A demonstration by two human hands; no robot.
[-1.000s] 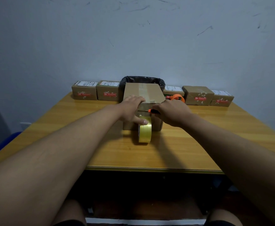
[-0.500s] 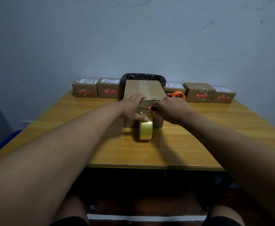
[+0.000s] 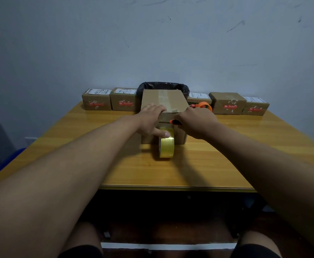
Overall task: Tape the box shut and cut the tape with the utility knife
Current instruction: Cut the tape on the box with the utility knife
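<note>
Head view: box (image 3: 163, 98) sits mid-table, 12 o'clock from you, with the tape roll (image 3: 167, 146) standing on edge against its near face. Your left hand (image 3: 150, 121) lies flat with fingers spread, pinning the box's near top edge. Your right hand (image 3: 197, 121) is closed around the utility knife (image 3: 173, 122), tip at the tape strip. You're at the cut step, I'd say. Next: slice across the strip, keeping the blade off your left fingers.
</note>
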